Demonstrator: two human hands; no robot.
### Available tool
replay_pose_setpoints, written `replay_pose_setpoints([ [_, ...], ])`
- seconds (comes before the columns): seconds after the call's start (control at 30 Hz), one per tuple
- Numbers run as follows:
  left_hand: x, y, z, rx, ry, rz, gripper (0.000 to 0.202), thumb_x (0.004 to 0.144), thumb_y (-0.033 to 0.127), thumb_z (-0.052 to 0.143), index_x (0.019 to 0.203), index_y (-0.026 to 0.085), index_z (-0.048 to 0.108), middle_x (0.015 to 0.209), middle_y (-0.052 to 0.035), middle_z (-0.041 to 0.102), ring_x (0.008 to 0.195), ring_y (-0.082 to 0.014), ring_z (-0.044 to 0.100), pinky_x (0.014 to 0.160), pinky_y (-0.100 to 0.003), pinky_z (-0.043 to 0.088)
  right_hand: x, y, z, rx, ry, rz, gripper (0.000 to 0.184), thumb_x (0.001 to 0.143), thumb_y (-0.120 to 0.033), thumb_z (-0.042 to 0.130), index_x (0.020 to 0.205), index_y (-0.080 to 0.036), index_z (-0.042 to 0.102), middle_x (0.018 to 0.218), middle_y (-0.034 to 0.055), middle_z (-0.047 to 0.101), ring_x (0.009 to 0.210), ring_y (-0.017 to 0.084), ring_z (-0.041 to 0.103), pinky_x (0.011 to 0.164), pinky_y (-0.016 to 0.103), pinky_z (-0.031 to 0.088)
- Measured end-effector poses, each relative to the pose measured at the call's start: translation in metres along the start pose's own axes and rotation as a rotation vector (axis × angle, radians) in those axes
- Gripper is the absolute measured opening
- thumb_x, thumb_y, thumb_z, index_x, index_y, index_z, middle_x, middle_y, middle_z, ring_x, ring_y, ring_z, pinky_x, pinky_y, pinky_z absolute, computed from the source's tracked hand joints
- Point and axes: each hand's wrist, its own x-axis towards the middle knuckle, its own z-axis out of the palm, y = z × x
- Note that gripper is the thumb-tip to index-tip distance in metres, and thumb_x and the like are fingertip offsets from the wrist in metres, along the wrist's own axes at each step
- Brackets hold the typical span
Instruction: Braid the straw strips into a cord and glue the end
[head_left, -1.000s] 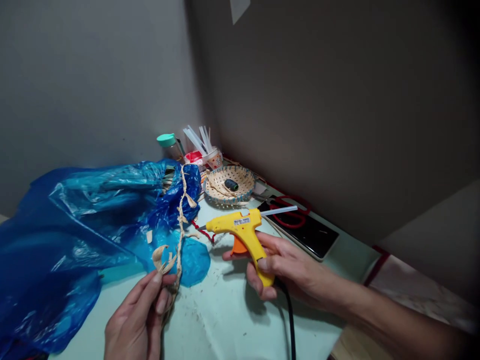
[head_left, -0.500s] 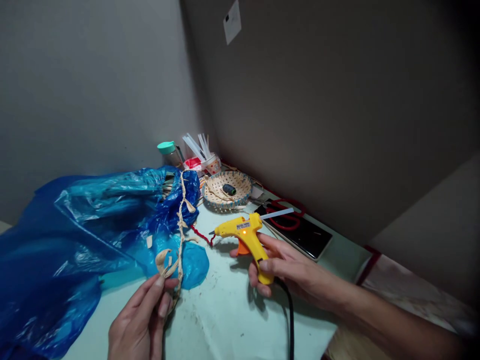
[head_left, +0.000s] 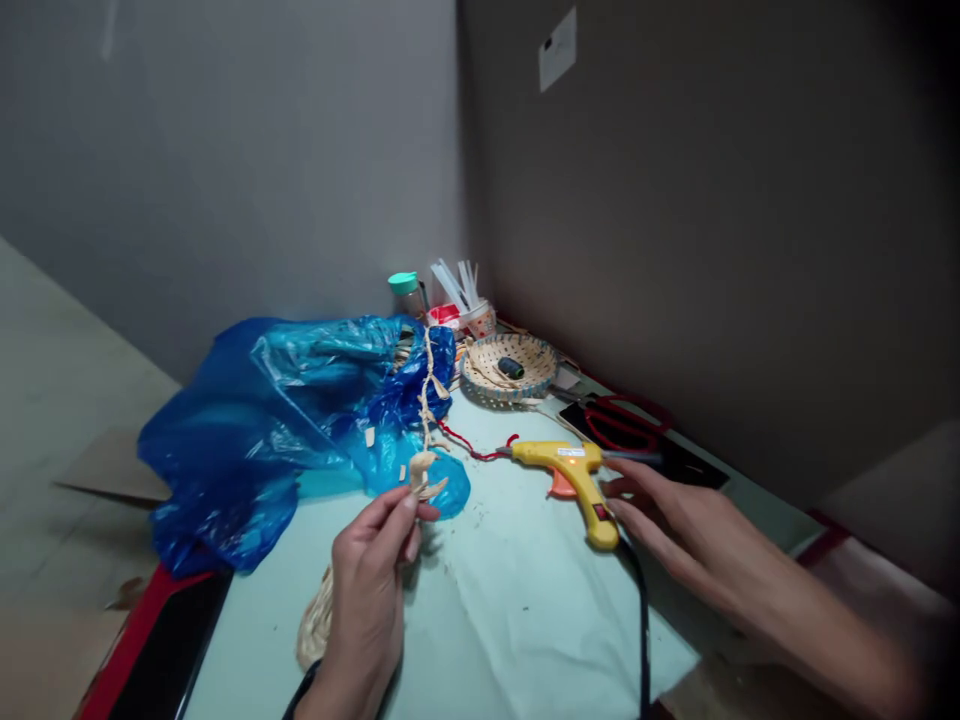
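Between the thumb and fingers of my left hand (head_left: 379,550) is pinched a curled strip of pale dried plant fibre (head_left: 422,475). A rough braided cord (head_left: 426,385) of the same fibre runs from near this strip up over the blue plastic bag (head_left: 307,390). The yellow hot glue gun (head_left: 559,456) lies on the table with its nozzle to the left, by a red string (head_left: 472,450). Just right of its handle is my right hand (head_left: 675,510), fingers stretched out and apart, not wrapped round it. A bundle of pale fibre (head_left: 316,625) shows partly behind my left wrist.
Behind stand a woven basket (head_left: 491,385) with a dark thread spool (head_left: 511,368), a cup (head_left: 480,318) of glue sticks and a green-lidded jar (head_left: 405,287). Red-handled scissors (head_left: 626,422) lie across a black phone (head_left: 690,465). A black cable (head_left: 643,620) trails from the gun.
My right hand has let go of the glue gun, which now rests on the table. My left hand has raised the fibre strip. The view has swung left.
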Motion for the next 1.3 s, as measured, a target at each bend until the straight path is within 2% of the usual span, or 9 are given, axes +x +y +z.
replay_pose_setpoints([
  [0.1,-0.007,0.002,0.003,0.069,-0.027,0.051,0.019,0.073,0.03,0.072,0.081,0.013,0.07,0.062,-0.0026,0.068,0.048,-0.0071,0.04,0.051,-0.021,0.036,-0.006,-0.014,0.001,-0.13,0.071,-0.14,0.036,0.091,-0.039,0.047,0.116,-0.016,0.061,0.113,0.0179,0.066,0.094,0.032,0.064,0.081,0.045,0.049],
  [0.2,-0.014,0.004,0.002,0.147,-0.044,0.117,0.02,0.074,0.031,0.07,0.083,0.013,0.071,0.061,-0.0019,0.066,0.052,-0.0094,0.044,0.051,-0.022,0.035,0.0,-0.041,0.007,-0.099,-0.043,-0.299,0.035,0.093,-0.036,0.047,0.119,-0.017,0.06,0.115,0.0157,0.065,0.1,0.03,0.063,0.087,0.044,0.048],
  [0.3,-0.018,0.006,0.001,0.209,-0.065,0.175,0.018,0.075,0.032,0.068,0.079,0.015,0.071,0.059,-0.0003,0.063,0.059,-0.0122,0.052,0.057,-0.022,0.039,0.02,-0.068,0.016,-0.023,-0.174,-0.378,0.049,0.092,-0.033,0.049,0.138,-0.018,0.042,0.116,0.0133,0.065,0.091,0.023,0.064,0.08,0.038,0.052],
  [0.4,-0.02,0.007,0.002,0.199,-0.11,0.147,0.017,0.075,0.032,0.067,0.075,0.016,0.07,0.057,0.0005,0.061,0.058,-0.0124,0.053,0.059,-0.022,0.04,0.045,-0.083,0.024,0.011,-0.273,-0.463,0.067,0.089,-0.032,0.056,0.147,-0.022,0.025,0.127,0.012,0.058,0.102,0.023,0.06,0.083,0.036,0.05],
  [0.53,-0.016,0.007,0.001,0.157,-0.143,0.038,0.017,0.076,0.031,0.066,0.071,0.015,0.069,0.054,-0.0001,0.059,0.057,-0.0118,0.052,0.057,-0.021,0.039,0.071,-0.086,0.035,0.063,-0.342,-0.637,0.051,0.091,-0.025,0.055,0.139,-0.024,0.037,0.131,0.0077,0.054,0.117,0.02,0.051,0.093,0.03,0.044],
  [0.73,-0.007,0.004,-0.002,0.262,-0.194,-0.088,0.019,0.078,0.028,0.061,0.062,0.017,0.064,0.056,-0.0009,0.061,0.053,-0.0121,0.052,0.051,-0.021,0.037,0.082,-0.084,0.05,0.241,-0.38,-0.758,0.014,0.094,-0.021,0.052,0.107,-0.017,0.056,0.096,0.0028,0.061,0.087,0.011,0.054,0.078,0.021,0.043],
  [0.97,-0.006,-0.002,-0.003,0.731,-0.401,0.473,0.015,0.085,0.018,0.053,0.081,0.018,0.068,0.067,-0.0017,0.067,0.062,-0.0141,0.061,0.057,-0.022,0.043,0.074,-0.086,0.042,0.225,-0.302,-0.791,0.014,0.091,-0.007,0.046,0.095,-0.014,0.057,0.079,0.0025,0.06,0.073,0.012,0.051,0.066,0.023,0.042],
  [1.13,-0.005,-0.007,-0.009,0.878,-0.515,0.696,0.02,0.086,0.01,0.048,0.076,0.017,0.063,0.064,-0.0029,0.064,0.06,-0.0138,0.059,0.058,-0.023,0.046,0.064,-0.087,0.035,0.248,-0.293,-0.797,0.017,0.094,-0.014,0.041,0.097,-0.018,0.057,0.08,0.0021,0.064,0.073,0.012,0.058,0.069,0.022,0.047],
  [1.3,-0.008,-0.002,-0.007,0.839,-0.436,0.816,0.016,0.081,0.005,0.053,0.08,0.018,0.064,0.066,-0.0006,0.065,0.062,-0.0123,0.06,0.062,-0.022,0.047,0.064,-0.089,0.039,0.293,-0.309,-0.577,0.011,0.097,-0.021,0.043,0.099,-0.022,0.055,0.089,-0.0019,0.065,0.078,0.009,0.059,0.07,0.017,0.045],
])
